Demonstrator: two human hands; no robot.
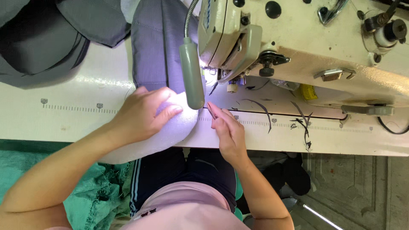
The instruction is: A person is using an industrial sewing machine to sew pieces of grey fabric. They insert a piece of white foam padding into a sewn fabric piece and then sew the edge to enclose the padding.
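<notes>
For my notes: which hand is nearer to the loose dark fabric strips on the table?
Right hand: just left of the strips. Left hand lies farther left, on grey cloth.

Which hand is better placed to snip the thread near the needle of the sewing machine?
Probably the right hand: it holds small thread snips pointing toward the needle area. The left hand lies flat on the grey quilted fabric, pressing it down, and holds no tool.

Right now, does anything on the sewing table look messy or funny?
Yes. Thin dark fabric scraps lie scattered on the cream table, right of the right hand and below the sewing machine. They look like loose trimmings. The grey fabric under the left hand lies flat.
</notes>
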